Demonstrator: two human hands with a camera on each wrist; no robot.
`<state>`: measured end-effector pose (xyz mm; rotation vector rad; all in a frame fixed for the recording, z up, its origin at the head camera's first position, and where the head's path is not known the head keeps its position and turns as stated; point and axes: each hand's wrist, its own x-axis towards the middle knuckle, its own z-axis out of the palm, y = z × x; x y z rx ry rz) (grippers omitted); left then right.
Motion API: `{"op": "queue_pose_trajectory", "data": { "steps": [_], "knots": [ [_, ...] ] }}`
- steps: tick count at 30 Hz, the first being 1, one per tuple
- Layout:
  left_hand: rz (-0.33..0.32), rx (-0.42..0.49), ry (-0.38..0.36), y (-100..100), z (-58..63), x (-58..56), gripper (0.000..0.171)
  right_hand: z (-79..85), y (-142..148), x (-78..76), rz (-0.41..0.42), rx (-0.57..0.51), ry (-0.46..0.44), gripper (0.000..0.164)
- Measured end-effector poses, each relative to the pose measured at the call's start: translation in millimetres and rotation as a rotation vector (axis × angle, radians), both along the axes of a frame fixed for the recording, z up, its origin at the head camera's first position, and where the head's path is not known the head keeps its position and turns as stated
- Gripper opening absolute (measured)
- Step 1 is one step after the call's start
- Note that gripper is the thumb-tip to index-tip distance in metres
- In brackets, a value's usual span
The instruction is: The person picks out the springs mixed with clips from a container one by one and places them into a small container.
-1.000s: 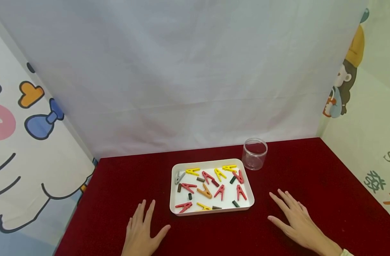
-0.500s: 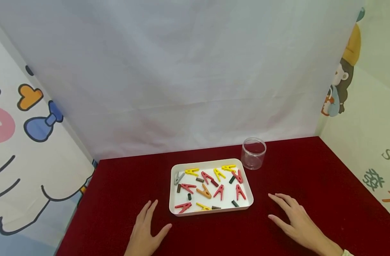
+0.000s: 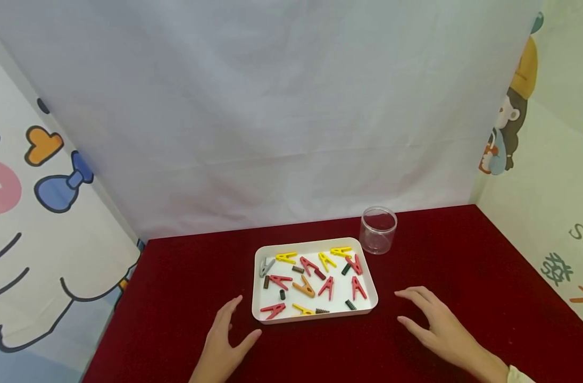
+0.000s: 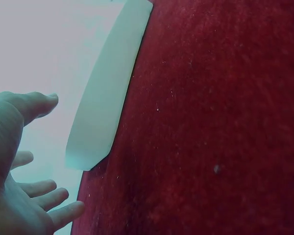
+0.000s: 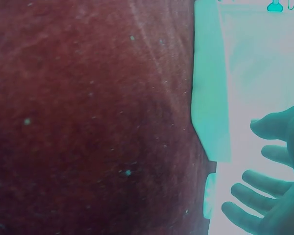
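Note:
A white tray (image 3: 315, 317) lies on the dark red cloth in the head view, holding small plastic clips and short coils that look like springs. Among them are an orange clip (image 3: 305, 288), a grey clip (image 3: 266, 267), several red and yellow clips, a brown spring (image 3: 298, 269) and a dark green spring (image 3: 351, 305). Left of the tray's front corner, my left hand (image 3: 222, 346) hovers with fingers apart, holding nothing. My right hand (image 3: 437, 330) is off to the tray's right, its thumb and fingers spread and holding nothing. Both wrist views show a tray wall beyond the fingers.
Just behind the tray's right back corner stands a clear round jar (image 3: 377, 234) without a lid. The red tablecloth (image 3: 176, 287) runs back to a white curtain (image 3: 291, 117). Printed panels (image 3: 550, 213) stand at both sides.
My left hand has shifted slightly right toward the tray, its fingers drawing together. The right hand has turned a little, its fingers nearer each other. Tray and jar stay put.

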<state>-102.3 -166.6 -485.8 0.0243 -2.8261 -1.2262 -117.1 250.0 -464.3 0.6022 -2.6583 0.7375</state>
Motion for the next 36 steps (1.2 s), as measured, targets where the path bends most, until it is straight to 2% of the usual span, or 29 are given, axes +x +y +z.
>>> {"op": "queue_pose_trajectory", "data": {
  "steps": [5,12,19,27,36],
  "knots": [
    [-0.009,0.078,0.040,0.7,-3.9,-2.1,0.078,3.7,-4.4,-3.7,0.038,-0.009,0.013,0.042],
    [-0.004,0.148,0.012,2.2,-1.5,-7.4,0.078,8.6,-11.1,-9.3,0.085,-0.017,0.019,0.039],
    [-0.008,0.209,0.028,4.3,0.0,-13.0,0.075,12.2,-18.0,-14.6,0.128,-0.020,0.045,0.036],
    [-0.023,0.278,0.055,8.0,-3.9,-20.1,0.071,17.3,-26.3,-23.3,0.189,-0.028,0.071,0.036],
    [-0.015,0.319,0.036,11.8,-7.9,-24.3,0.070,20.6,-32.7,-29.7,0.204,-0.012,-0.003,0.038]
  ]
}}
